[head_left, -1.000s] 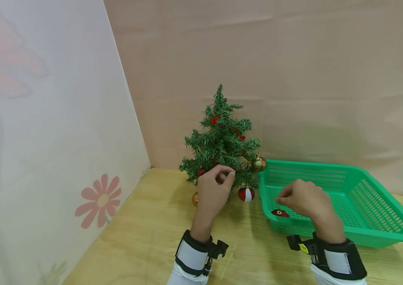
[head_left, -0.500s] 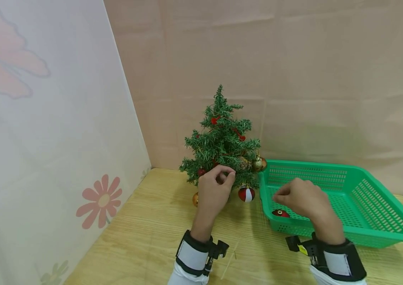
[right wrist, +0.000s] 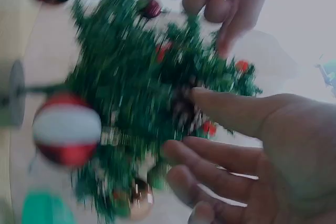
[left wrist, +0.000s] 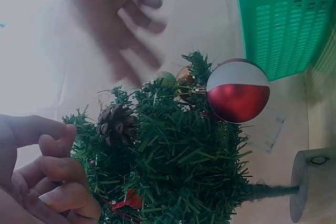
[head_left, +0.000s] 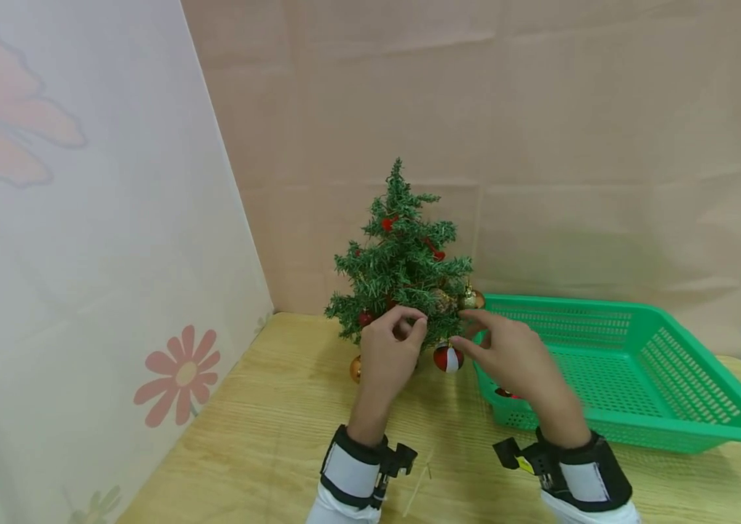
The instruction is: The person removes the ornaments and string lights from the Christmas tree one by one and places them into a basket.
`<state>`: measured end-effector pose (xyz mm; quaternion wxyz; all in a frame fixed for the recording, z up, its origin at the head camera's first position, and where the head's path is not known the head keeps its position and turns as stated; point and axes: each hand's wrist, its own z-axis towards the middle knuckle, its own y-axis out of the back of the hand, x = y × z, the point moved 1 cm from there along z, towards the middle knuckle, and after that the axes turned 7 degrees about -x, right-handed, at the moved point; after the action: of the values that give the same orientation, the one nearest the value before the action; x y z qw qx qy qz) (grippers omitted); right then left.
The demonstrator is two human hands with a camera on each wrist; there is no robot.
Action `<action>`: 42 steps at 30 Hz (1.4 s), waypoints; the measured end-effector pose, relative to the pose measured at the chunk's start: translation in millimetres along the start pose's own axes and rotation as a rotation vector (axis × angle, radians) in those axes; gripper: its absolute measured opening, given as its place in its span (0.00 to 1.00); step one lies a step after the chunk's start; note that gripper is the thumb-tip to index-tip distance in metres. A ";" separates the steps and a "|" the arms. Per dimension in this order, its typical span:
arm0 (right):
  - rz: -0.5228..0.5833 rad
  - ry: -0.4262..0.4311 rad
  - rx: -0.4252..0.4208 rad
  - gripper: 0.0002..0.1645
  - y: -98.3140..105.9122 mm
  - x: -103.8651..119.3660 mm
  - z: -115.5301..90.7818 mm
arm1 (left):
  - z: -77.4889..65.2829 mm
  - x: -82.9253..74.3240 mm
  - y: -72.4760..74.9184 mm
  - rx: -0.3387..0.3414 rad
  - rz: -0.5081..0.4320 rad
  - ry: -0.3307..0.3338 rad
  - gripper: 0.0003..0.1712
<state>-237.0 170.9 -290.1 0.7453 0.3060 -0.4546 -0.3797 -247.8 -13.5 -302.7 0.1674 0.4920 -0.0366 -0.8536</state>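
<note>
A small artificial Christmas tree (head_left: 397,269) stands on the wooden table, hung with baubles and a pine cone (left wrist: 116,124). My left hand (head_left: 391,353) is at its front, fingers loosely curled, tips close to a branch, with nothing visible in them. My right hand (head_left: 504,353) is at the tree's right side, thumb and fingers apart, and it looks empty. The red-and-white bauble (head_left: 448,357) hangs just beside its thumb, and a gold bauble (head_left: 470,298) is above its fingers. The right wrist view is blurred.
A green plastic basket (head_left: 646,309) stands right of the tree, partly behind my right hand. A red ornament (head_left: 506,393) lies in its near left corner. An orange-gold bauble (head_left: 355,369) hangs low at the tree's left. A wall with flower prints (head_left: 185,372) borders the left.
My right hand has moved left and forward from over the basket to the tree, its thumb and fingers parting. The red ornament stays in the basket. My left hand holds still.
</note>
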 end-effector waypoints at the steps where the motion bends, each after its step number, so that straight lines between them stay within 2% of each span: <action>1: 0.028 0.000 -0.011 0.33 -2.2 3.0 2.2 | 0.4 1.0 0.0 0.000 0.004 0.003 0.06; 4: 0.095 -0.003 -0.058 0.37 -8.1 10.5 7.2 | 0.7 3.4 -0.5 0.009 0.003 0.015 0.06; 10: 0.095 -0.040 -0.131 0.38 -12.3 15.2 16.2 | 0.2 5.3 -3.4 0.012 0.005 0.015 0.05; 19: 0.087 -0.096 -0.115 0.35 -18.1 18.3 23.5 | 0.4 1.1 -7.2 0.013 0.035 0.002 0.05; 26: 0.104 -0.117 -0.158 0.33 -26.3 20.8 25.5 | -1.1 2.4 -4.6 -0.001 0.038 -0.004 0.05; 35: 0.148 -0.104 -0.282 0.27 -20.4 26.2 23.2 | -0.8 0.2 2.7 -0.013 0.032 -0.006 0.06; 42: 0.156 -0.102 -0.310 0.28 -15.5 24.4 18.8 | -0.4 3.6 0.5 -0.026 0.041 -0.016 0.05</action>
<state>-251.3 140.1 -284.2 0.7867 0.1315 -0.4505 -0.4011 -248.9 -15.1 -305.8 0.1909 0.4823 -0.0371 -0.8541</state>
